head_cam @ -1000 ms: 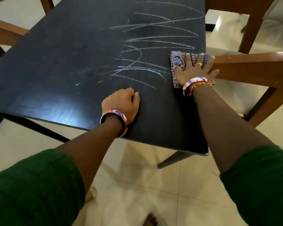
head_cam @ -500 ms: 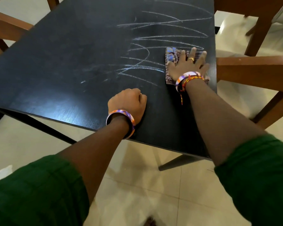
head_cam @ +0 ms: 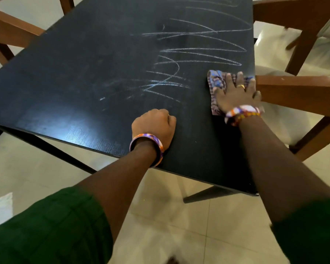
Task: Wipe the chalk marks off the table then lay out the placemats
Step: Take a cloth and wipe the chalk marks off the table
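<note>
Two hands share the work on the black wooden table (head_cam: 84,77): the right hand (head_cam: 234,94) presses a patterned cloth (head_cam: 216,80) flat with fingers spread beside the white chalk marks (head_cam: 189,54), while the left hand (head_cam: 154,125), a fist holding nothing, likely braces. No placemats show.

Both forearms are bare up to dark green sleeves (head_cam: 51,225), pushed back near the elbows, the fabric showing a faint checked weave. Behind the left hand (head_cam: 153,124) sits a broad rigid bangle (head_cam: 148,145) patterned in orange, purple and white. Behind the right hand (head_cam: 234,94) are a white-and-orange patterned band (head_cam: 242,109) and a thinner beaded red-and-yellow bracelet (head_cam: 244,117). A gold ring (head_cam: 241,86) circles one right finger.
</note>
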`<state>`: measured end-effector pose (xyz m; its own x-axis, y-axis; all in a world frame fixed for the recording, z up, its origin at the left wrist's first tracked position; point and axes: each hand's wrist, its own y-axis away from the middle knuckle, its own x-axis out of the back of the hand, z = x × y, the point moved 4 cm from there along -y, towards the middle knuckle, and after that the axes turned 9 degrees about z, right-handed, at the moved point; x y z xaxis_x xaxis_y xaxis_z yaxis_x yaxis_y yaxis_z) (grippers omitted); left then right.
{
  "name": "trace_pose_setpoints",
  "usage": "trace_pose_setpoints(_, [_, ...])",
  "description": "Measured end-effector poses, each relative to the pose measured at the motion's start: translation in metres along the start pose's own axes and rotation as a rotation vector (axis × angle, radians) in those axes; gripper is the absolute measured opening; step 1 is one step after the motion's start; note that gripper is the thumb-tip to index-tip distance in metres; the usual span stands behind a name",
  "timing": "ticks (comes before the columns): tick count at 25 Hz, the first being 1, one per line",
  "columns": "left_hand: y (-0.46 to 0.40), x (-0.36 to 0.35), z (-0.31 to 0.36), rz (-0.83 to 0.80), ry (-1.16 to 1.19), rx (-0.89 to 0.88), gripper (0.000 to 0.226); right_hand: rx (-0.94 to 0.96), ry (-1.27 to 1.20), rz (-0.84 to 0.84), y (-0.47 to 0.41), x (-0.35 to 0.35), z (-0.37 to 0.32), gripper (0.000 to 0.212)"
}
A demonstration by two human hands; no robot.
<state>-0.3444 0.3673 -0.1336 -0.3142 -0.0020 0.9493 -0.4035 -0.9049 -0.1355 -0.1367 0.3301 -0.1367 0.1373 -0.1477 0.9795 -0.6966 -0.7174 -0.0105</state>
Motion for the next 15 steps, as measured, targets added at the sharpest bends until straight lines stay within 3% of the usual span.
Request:
trace_pose_setpoints(4, [0.000,0.002,0.001,-0.008,-0.007,0.008,0.033,0.229,-0.033,0.003,0.008,-0.016,-0.066,0.059])
trace_pose_setpoints(7, [0.002,0.003,0.003,-0.022,-0.020,-0.016,0.033,0.348,0.006,0.046,0.073,-0.018,-0.052,0.057])
trace_pose_setpoints(9, [0.001,0.002,0.002,-0.020,0.001,-0.014,0.031,0.270,0.032,0.060,0.082,-0.010,-0.019,0.057])
trace_pose_setpoints(12, [0.000,0.000,0.001,-0.013,0.022,-0.009,0.032,0.026,-0.005,0.017,0.009,-0.002,0.012,0.057])
trace_pose_setpoints(15, [-0.001,-0.001,0.001,-0.015,0.034,-0.011,0.033,-0.062,-0.019,0.000,-0.058,-0.001,0.005,0.062])
